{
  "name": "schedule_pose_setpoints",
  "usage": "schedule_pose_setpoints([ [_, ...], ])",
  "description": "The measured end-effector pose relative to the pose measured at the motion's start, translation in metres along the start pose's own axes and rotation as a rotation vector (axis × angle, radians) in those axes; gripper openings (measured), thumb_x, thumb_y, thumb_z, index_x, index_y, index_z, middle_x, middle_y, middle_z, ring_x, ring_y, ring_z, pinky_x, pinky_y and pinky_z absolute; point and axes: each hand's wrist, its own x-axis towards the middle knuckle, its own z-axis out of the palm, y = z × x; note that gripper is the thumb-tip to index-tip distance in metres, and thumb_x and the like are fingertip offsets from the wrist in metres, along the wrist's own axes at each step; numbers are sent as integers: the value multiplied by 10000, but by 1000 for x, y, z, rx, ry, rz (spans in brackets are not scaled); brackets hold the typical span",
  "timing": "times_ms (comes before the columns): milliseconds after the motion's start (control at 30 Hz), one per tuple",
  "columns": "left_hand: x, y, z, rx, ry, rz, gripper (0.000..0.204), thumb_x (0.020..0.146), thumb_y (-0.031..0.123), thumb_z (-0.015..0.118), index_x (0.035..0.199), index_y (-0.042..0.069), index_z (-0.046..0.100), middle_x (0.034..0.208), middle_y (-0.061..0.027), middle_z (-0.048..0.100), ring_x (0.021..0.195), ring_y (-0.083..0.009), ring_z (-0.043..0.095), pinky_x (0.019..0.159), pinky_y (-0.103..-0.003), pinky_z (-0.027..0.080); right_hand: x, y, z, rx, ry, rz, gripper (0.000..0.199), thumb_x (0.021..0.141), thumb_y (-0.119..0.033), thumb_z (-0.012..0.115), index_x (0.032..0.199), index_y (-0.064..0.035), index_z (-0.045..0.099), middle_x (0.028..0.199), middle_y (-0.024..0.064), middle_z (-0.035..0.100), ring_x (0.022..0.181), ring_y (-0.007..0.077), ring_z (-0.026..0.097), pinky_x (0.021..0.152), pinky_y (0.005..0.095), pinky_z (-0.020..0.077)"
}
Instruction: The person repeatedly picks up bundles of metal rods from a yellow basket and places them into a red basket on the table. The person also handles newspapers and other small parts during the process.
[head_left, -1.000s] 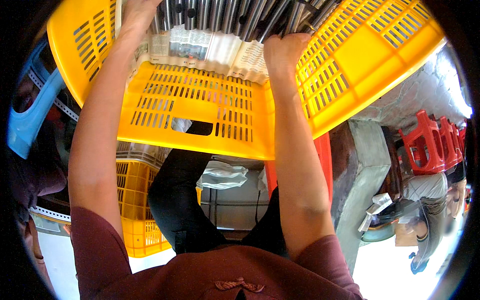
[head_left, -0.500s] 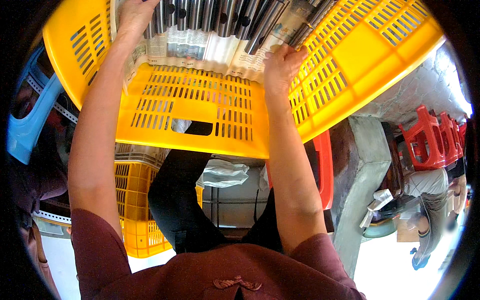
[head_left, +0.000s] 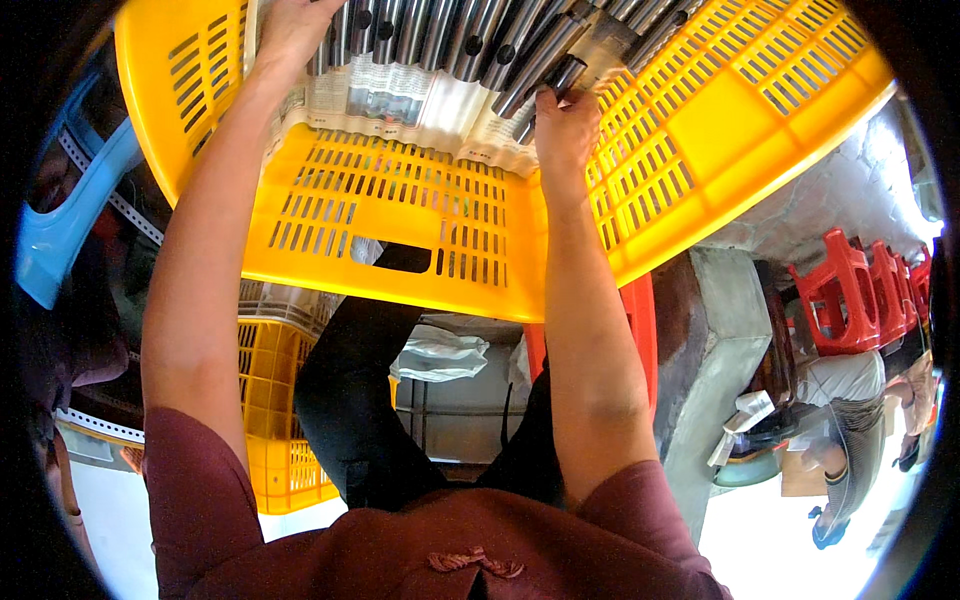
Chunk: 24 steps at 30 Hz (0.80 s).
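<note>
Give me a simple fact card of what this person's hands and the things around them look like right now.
Left hand: beside the leftmost visible tubes; grip cut off by the picture's top edge
Right hand: fingers closed around the near end of a metal tube
Other tubes: shiny, lying side by side, some with dark round spots
Yellow crate: plastic, slotted walls, holding the tubes
Lining: printed paper under the tubes
Background: red stools at right, another yellow crate below

Yellow crate (head_left: 400,217) — newspaper (head_left: 440,110) inside, metal tubes (head_left: 412,30) on it
</note>
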Motion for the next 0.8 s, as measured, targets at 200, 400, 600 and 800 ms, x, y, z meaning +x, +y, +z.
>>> schedule_pose_setpoints([
  [200, 5, 4, -5, 102, 21, 54, 510, 914, 348, 636, 1260, -18, 557, 1099, -184, 661, 1039, -285, 618, 899, -405, 493, 18, -2, 5, 466, 27, -45, 260, 807, -140, 676, 958, 53, 590, 868, 168, 650, 800, 270, 623, 762, 385, 487],
  [400, 7, -15, 5, 91, 133, 10, 831, 883, 462, 652, 1447, -70, 352, 1481, -240, 396, 1385, -314, 373, 1138, -384, 306, 28, -26, 18, 582, 117, -264, 472, 856, -278, 726, 1076, 81, 512, 1007, 223, 607, 882, 327, 591, 841, 407, 464],
  [600, -22, 34, 16, -120, -97, 38, 643, 882, 372, 669, 1300, -91, 512, 1194, -234, 616, 1135, -314, 586, 1012, -390, 436, 25, -46, 10, 671, -99, -221, 533, 809, -353, 813, 1059, 39, 553, 921, 104, 640, 829, 165, 584, 772, 316, 498],
  [800, -13, 23, 31, -326, -56, 150, 533, 847, 265, 728, 1241, -57, 569, 1111, -176, 656, 1029, -225, 631, 875, -346, 513, 27, -63, 0, 682, -303, -220, 539, 791, -377, 819, 1068, 20, 582, 953, 96, 667, 861, 163, 620, 781, 314, 513],
])
